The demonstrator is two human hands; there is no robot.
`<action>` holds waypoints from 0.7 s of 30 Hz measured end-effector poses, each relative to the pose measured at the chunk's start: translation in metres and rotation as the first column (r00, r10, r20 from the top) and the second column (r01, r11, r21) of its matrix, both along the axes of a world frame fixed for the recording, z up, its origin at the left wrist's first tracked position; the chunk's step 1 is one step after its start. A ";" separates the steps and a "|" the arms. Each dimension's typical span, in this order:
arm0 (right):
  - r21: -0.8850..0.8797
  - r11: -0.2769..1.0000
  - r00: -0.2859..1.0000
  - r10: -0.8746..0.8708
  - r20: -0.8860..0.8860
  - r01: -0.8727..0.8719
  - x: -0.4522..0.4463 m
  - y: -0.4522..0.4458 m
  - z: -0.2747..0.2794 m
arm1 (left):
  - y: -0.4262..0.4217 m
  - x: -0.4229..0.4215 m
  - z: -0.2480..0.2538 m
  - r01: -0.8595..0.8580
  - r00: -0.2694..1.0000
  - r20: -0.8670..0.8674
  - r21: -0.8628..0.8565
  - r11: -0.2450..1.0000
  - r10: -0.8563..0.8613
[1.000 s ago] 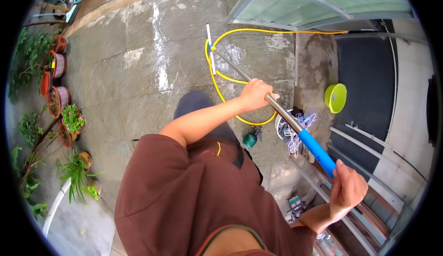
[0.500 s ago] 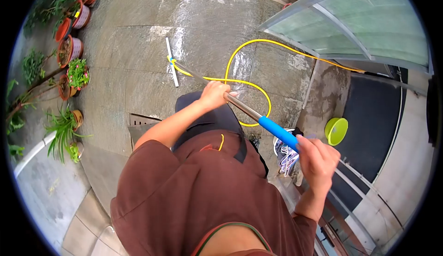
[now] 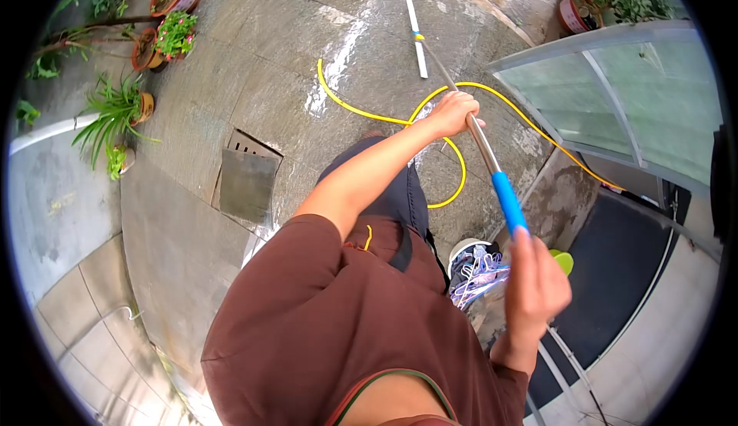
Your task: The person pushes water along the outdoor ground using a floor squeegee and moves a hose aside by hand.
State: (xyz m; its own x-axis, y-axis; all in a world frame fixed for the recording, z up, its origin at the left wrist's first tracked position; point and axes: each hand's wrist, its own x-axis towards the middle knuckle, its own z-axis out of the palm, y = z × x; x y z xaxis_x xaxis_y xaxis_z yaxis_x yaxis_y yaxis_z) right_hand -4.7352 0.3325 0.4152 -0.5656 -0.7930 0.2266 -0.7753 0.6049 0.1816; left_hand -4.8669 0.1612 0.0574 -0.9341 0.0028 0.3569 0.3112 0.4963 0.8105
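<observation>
A floor squeegee with a metal pole [image 3: 483,143], a blue grip [image 3: 508,202] and a white head [image 3: 416,40] slants across the view. Its head rests on the wet concrete ahead of me. My left hand [image 3: 455,114] wraps round the metal part of the pole. At the near end, my right hand [image 3: 538,276] is closed round the top of the blue grip, its fingers slightly blurred. A yellow hose [image 3: 361,111] loops on the floor below the pole, with one end lying to the left of the squeegee head.
Potted plants [image 3: 175,36] line the wall at left. A drain cover [image 3: 247,184] lies on the floor. Near my right side are a white bucket of hangers [image 3: 475,268] and a lime-green basin [image 3: 563,261]. A glass-panelled frame [image 3: 607,92] juts in at right.
The squeegee head has swung to the right and farther out, away from the hose's end. Both hands keep their grip, and the left has moved right. My view has turned.
</observation>
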 end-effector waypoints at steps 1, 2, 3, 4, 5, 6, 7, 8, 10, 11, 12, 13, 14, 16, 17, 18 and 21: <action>0.091 0.991 0.994 0.104 -0.022 -0.101 0.000 -0.013 -0.013 | -0.005 0.001 -0.023 0.019 0.999 0.044 -0.031 0.999 -0.018; 0.133 0.978 0.987 0.162 -0.020 -0.158 0.005 -0.029 -0.020 | -0.009 0.004 -0.035 0.044 0.995 0.090 -0.058 0.997 -0.039; 0.177 0.961 0.975 0.220 -0.018 -0.214 0.008 -0.041 -0.023 | -0.016 0.010 -0.032 0.036 0.995 0.099 -0.069 0.997 -0.029; 0.156 0.962 0.973 0.230 -0.016 -0.225 0.008 -0.047 -0.022 | -0.029 0.017 -0.026 0.026 0.994 0.106 -0.080 0.996 -0.017; 0.137 0.964 0.973 0.232 -0.010 -0.228 0.010 -0.053 -0.016 | -0.041 0.026 -0.019 0.025 0.993 0.116 -0.089 0.996 -0.015; 0.120 0.966 0.973 0.233 -0.002 -0.231 0.012 -0.057 -0.010 | -0.052 0.035 -0.018 0.014 0.993 0.115 -0.086 0.996 -0.004; 0.097 0.966 0.970 0.239 0.032 -0.241 0.011 -0.061 -0.007 | -0.067 0.047 -0.010 0.011 0.987 0.160 -0.125 0.992 0.009; 0.071 0.965 0.967 0.248 0.060 -0.252 0.008 -0.066 -0.005 | -0.083 0.059 -0.001 0.008 0.980 0.199 -0.167 0.986 0.026; 0.036 0.960 0.954 0.272 0.128 -0.279 -0.002 -0.080 -0.006 | -0.119 0.078 -0.004 -0.100 0.978 0.168 -0.142 0.985 0.123; 0.006 0.959 0.947 0.280 0.158 -0.285 -0.006 -0.091 -0.013 | -0.141 0.085 -0.014 -0.118 0.972 0.179 -0.185 0.976 0.151; -0.025 0.955 0.937 0.295 0.187 -0.295 -0.009 -0.105 -0.025 | -0.165 0.092 -0.019 -0.112 0.952 0.248 -0.257 0.960 0.177; -0.057 0.949 0.924 0.315 0.217 -0.310 -0.014 -0.119 -0.037 | -0.190 0.097 -0.022 -0.106 0.935 0.297 -0.291 0.951 0.195; -0.057 0.943 0.921 0.332 0.202 -0.328 -0.018 -0.134 -0.053 | -0.214 0.099 -0.028 -0.140 0.923 0.307 -0.296 0.945 0.233; -0.075 0.922 0.903 0.386 0.188 -0.379 -0.032 -0.163 -0.082 | -0.259 0.106 -0.038 -0.202 0.887 0.344 -0.316 0.927 0.310; -0.084 0.911 0.893 0.413 0.181 -0.405 -0.039 -0.180 -0.091 | -0.281 0.109 -0.039 -0.230 0.863 0.366 -0.328 0.916 0.348; -0.112 0.909 0.891 0.417 0.183 -0.402 -0.050 -0.195 -0.096 | -0.298 0.112 -0.035 -0.258 0.838 0.386 -0.341 0.904 0.385; -0.226 0.882 0.867 0.457 0.200 -0.413 -0.084 -0.232 -0.094 | -0.326 0.137 -0.023 -0.372 0.748 0.396 -0.415 0.830 0.533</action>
State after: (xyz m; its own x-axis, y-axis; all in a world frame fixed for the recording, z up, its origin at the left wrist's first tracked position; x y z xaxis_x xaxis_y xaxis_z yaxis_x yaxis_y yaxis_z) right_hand -4.8192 0.1009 0.3208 -0.2260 -0.9323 0.2823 -0.9726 0.1998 -0.1187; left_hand -4.7301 -0.1649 0.0341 -0.8958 -0.4373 -0.0791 -0.3978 0.7097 0.5814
